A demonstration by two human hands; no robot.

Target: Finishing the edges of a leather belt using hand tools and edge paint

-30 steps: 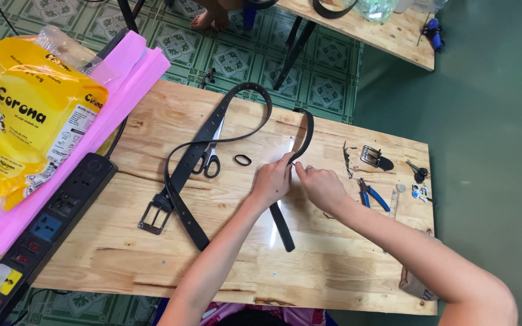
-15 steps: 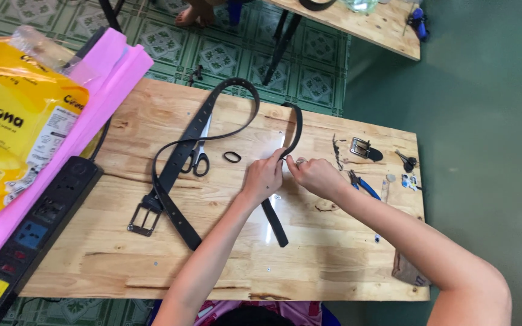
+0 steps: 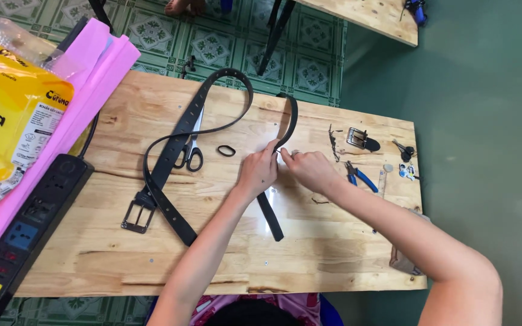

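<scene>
Both my left hand and right hand pinched the black belt, which ran twelve-to-six between them.

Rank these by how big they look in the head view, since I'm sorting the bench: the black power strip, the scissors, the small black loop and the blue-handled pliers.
1. Black power strip, far the largest, though it lies nearer the frame edge and is partly cut off.
2. Scissors.
3. Blue-handled pliers, somewhat shorter than the scissors.
4. Small black loop, the smallest.
</scene>
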